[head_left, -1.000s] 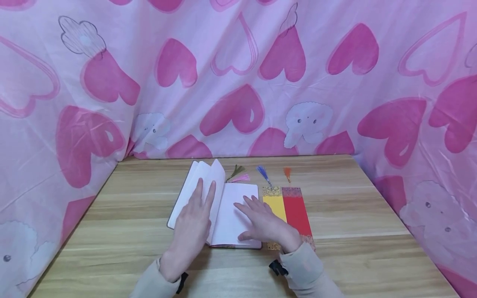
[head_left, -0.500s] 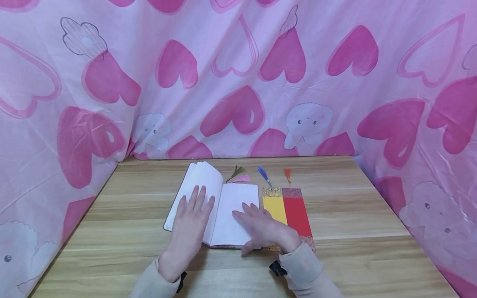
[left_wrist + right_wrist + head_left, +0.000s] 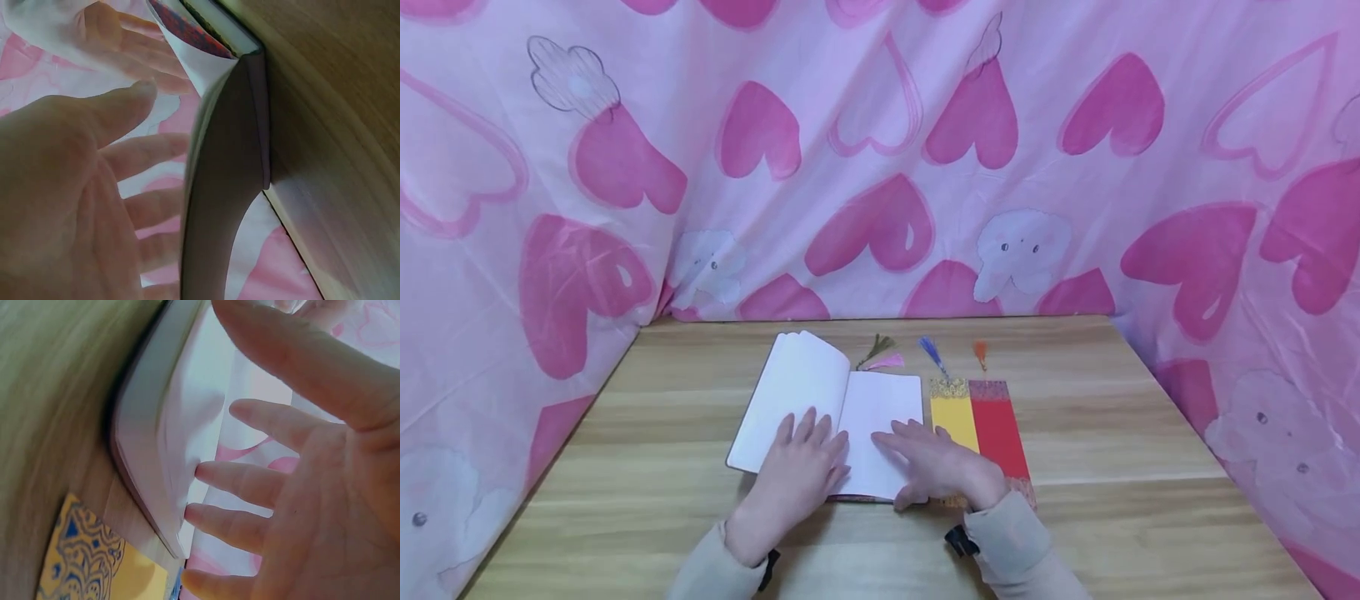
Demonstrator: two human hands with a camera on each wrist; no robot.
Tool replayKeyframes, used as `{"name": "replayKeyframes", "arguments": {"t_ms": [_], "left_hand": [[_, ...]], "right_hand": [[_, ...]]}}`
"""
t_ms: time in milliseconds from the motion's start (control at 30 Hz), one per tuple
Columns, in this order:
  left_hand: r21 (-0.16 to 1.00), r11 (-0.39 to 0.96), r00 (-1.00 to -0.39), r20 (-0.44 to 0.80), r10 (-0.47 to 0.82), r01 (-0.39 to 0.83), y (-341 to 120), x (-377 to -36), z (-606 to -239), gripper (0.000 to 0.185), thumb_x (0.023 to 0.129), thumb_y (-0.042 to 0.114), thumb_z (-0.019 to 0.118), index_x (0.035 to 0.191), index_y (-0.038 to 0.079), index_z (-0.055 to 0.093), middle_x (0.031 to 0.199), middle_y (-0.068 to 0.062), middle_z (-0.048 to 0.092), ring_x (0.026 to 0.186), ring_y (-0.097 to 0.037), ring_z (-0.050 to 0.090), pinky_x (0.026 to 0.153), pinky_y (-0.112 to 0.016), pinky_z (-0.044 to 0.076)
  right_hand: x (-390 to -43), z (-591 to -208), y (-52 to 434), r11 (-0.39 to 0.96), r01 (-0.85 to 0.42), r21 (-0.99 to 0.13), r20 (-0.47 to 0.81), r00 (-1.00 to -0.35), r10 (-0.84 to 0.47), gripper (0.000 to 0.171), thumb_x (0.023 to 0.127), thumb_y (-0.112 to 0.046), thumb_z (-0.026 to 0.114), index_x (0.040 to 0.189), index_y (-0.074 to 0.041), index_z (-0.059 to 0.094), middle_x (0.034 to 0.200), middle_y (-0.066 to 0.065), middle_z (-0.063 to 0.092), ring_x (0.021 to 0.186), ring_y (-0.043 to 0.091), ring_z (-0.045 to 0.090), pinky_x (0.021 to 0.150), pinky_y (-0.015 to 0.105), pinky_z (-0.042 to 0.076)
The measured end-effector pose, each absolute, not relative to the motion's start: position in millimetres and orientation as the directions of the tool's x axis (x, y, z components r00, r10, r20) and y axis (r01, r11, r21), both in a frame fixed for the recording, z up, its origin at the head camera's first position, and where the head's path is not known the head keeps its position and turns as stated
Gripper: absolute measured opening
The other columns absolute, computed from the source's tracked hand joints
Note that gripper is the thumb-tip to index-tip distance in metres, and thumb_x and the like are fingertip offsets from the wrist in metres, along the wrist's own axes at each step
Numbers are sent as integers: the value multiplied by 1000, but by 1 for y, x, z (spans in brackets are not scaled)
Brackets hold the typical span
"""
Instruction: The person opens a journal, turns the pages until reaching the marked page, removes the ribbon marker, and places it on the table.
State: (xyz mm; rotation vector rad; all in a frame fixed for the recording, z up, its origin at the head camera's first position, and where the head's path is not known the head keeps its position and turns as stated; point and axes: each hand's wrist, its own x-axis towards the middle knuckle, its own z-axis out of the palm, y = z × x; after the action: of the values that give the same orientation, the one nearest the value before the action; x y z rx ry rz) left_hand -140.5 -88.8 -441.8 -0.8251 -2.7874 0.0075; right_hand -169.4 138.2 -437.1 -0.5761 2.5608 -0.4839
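An open notebook [image 3: 820, 392] with blank white pages lies on the wooden table [image 3: 1112, 433]. My left hand [image 3: 808, 454] lies flat with straight fingers on the lower part of the left page, near the gutter. My right hand [image 3: 925, 454] rests flat on the lower right page, its wrist over the bookmarks. In the left wrist view, the left hand [image 3: 69, 187] is spread beside the notebook's dark cover [image 3: 225, 200]. The right wrist view has the right hand [image 3: 312, 462] spread over the notebook's page block [image 3: 156, 444].
A yellow bookmark [image 3: 953, 421] and a red bookmark [image 3: 997, 429] lie side by side just right of the notebook, with blue [image 3: 931, 350] and orange [image 3: 979, 350] tassels. Green and pink tassels [image 3: 880, 354] stick out behind the notebook. Pink heart-print cloth [image 3: 880, 167] walls three sides.
My left hand slid toward me down the left page, and the raised pages settled flat. The right hand has hardly moved.
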Motion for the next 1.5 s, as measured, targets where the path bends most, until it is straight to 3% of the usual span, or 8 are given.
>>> {"name": "replayKeyframes", "arguments": {"t_ms": [233,367,467,633,867,1100,1400,1500], "left_hand": [[-107,855,-833,193,518,507,-87,-138,-439,53,87,52,67,123,14,66,127,-18,60,124,-44,48,100,-60,37],[-100,855,-833,195,518,508,-85,-136,-443,69,80,68,63,125,15,64,129,-22,56,124,-49,45,99,-63,35],[-101,855,-831,201,519,509,-85,-135,-446,74,75,71,66,124,15,64,130,-24,55,125,-51,43,99,-65,34],[-88,861,-844,168,509,501,-84,-134,-447,75,71,67,73,124,14,64,133,-26,52,127,-53,40,100,-68,31],[-87,863,-850,148,505,498,-84,-135,-447,71,72,59,78,125,14,64,134,-25,52,128,-53,39,101,-68,30],[-47,845,-832,152,534,533,-87,-135,-442,63,73,52,80,122,15,65,133,-26,53,126,-53,41,100,-68,32],[-21,837,-830,114,546,547,-88,-136,-437,62,76,47,80,126,14,63,136,-26,51,129,-52,39,103,-67,29],[-12,844,-839,100,535,536,-89,-135,-435,62,77,46,80,127,13,63,135,-26,51,129,-53,39,103,-67,29]], "right_hand": [[-169,-437,138,845,-329,-420,-355,-798,-487,87,70,-32,88,146,-37,45,155,-1,36,144,31,25,112,62,18],[-167,-438,136,846,-324,-423,-355,-800,-483,86,71,-33,87,146,-37,45,155,-2,35,144,30,25,112,61,16],[-167,-439,135,849,-335,-409,-348,-803,-484,90,70,-34,88,148,-36,42,156,-1,33,144,31,24,112,61,17],[-165,-439,133,856,-356,-375,-343,-805,-485,92,70,-33,88,149,-36,40,157,-1,31,145,33,22,113,60,18],[-164,-435,135,854,-378,-359,-341,-798,-496,74,82,-27,78,147,-35,44,155,2,36,143,31,27,112,61,20],[-164,-436,132,837,-382,-391,-322,-796,-514,89,75,-35,84,151,-35,36,159,3,28,145,31,22,113,60,17],[-161,-434,130,822,-435,-369,-299,-782,-547,99,77,-27,83,155,-35,24,162,4,20,147,32,15,113,62,15],[-159,-432,130,808,-464,-363,-274,-776,-568,94,80,-26,79,156,-35,24,162,5,18,147,32,14,113,62,14]]}}
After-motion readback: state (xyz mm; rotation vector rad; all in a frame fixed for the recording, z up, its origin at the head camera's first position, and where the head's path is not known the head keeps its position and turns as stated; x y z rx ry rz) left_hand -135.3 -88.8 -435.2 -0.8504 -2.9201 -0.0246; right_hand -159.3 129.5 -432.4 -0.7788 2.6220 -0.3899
